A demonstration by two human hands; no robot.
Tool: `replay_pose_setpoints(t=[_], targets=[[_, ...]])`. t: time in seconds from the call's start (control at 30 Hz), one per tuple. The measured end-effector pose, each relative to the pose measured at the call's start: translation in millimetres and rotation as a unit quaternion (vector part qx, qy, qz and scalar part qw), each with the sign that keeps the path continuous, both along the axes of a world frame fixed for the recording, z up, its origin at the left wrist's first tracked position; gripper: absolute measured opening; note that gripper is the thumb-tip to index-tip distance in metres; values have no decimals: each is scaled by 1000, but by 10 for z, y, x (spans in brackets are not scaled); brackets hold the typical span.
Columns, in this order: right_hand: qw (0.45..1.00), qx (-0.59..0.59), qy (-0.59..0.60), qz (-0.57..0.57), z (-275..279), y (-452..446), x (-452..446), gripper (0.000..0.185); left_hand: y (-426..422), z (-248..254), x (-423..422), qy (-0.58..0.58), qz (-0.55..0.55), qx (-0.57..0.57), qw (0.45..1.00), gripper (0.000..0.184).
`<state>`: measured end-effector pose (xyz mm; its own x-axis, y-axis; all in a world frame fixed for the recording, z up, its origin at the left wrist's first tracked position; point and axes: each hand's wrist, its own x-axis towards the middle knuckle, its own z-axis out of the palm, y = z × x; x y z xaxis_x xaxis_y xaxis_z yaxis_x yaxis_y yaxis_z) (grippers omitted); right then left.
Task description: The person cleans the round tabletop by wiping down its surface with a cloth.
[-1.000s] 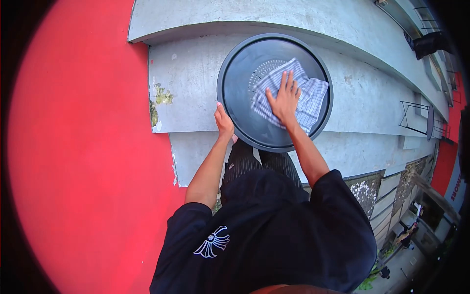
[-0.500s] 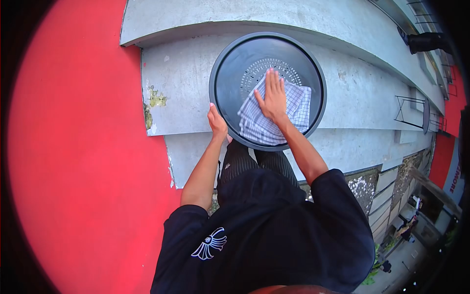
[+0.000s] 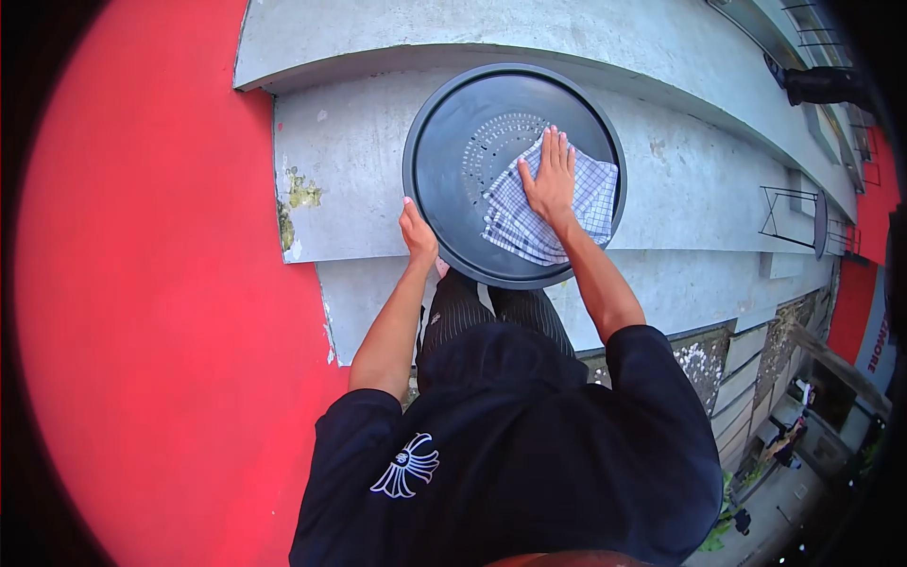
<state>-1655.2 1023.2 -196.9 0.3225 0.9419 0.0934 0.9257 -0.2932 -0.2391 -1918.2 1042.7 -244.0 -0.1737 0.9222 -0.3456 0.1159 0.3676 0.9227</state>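
A round, dark grey basin (image 3: 436,180) with a ring of small holes in its bottom sits over my knees, in front of the steps. Inside it, toward the right, lies a folded white-and-blue checked cloth (image 3: 595,184). My right hand (image 3: 552,180) presses flat on top of that cloth, fingers stretched out. At the basin's left edge, my left hand (image 3: 418,231) grips the rim, with the thumb up and the other fingers hidden beneath it.
Grey concrete steps (image 3: 350,170) run across the view, bordered by a red wall (image 3: 161,302) on the left. A metal-legged stool (image 3: 820,225) stands at the right. Another person's dark-clothed leg (image 3: 822,87) shows at the upper right.
My right hand has slid right across the basin's bottom, taking the cloth with it and uncovering more holes. My left hand stays at the rim.
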Motion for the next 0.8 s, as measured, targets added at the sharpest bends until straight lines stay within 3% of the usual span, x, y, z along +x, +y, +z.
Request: replay_pose_setpoints(t=[0.07,0.13,0.2,0.27,0.33,0.4,0.47,0.6,0.7,0.77,0.8], targets=[[999,4,-11,-46,9,-64,-109,86,-48,-105,-16,-28,-2,-4,1000,69],[1000,6,18,22,52,-199,-429,86,-12,-64,5,-60,-4,-1,998,69],[998,-6,35,47,125,-494,-702,86,-39,206,34,-10,-16,20,1000,68],[996,-15,50,75,196,-653,-759,86,-37,129,30,8,-31,23,999,67],[990,-37,76,108,235,-762,-646,86,-55,246,124,141,13,72,987,66],[993,-37,70,85,238,-821,-473,87,-96,386,159,181,-15,12,983,58],[999,-28,22,-35,208,-858,-243,88,-104,384,197,238,-2,-10,971,46],[997,-12,-5,-82,50,-601,110,89,-84,474,198,222,-21,-6,975,41],[988,12,-26,-151,-19,-242,32,89,-107,526,213,213,29,29,976,29],[987,12,-19,-161,-3,-213,-16,88,-142,547,270,408,121,273,862,20],[985,16,-18,-174,-5,-166,-10,88,-161,653,292,410,120,278,861,20]])
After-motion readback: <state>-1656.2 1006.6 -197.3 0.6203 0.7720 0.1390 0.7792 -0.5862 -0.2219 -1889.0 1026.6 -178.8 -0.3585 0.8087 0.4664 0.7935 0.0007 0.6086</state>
